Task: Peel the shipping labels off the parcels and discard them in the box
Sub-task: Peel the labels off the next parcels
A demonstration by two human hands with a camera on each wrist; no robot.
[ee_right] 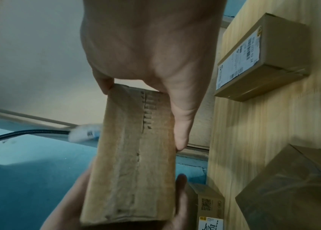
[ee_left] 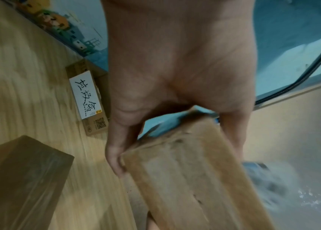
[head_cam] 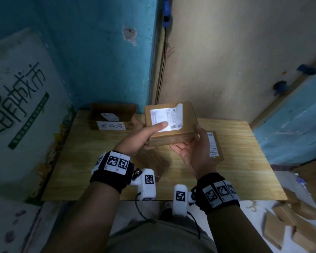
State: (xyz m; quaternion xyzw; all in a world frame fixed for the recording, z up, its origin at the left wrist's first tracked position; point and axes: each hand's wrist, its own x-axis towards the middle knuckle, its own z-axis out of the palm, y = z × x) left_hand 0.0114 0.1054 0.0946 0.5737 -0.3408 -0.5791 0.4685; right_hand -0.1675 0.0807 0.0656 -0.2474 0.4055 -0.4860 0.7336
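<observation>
Both hands hold one cardboard parcel (head_cam: 170, 123) up above the wooden table (head_cam: 244, 172), tilted so its labelled face looks toward the person. The left hand (head_cam: 140, 137) grips the near left corner, fingers underneath and thumb pressed flat on the white shipping label (head_cam: 167, 117); the right hand (head_cam: 195, 152) cups the right end, fingers curled round the edge. The label is still stuck down over most of its face, though its far right corner looks lifted and curled. This seems to be the start of the peel on this parcel. Next, the right hand probably has to let go and pinch that loose corner while the left steadies the parcel. The open discard box (head_cam: 109, 115) with a handwritten tag sits at the table's far left, a crumpled label already in it. Another labelled parcel (head_cam: 214, 145) waits on the table beside the right hand, and a plain one (head_cam: 153, 161) lies beneath the left wrist.
</observation>
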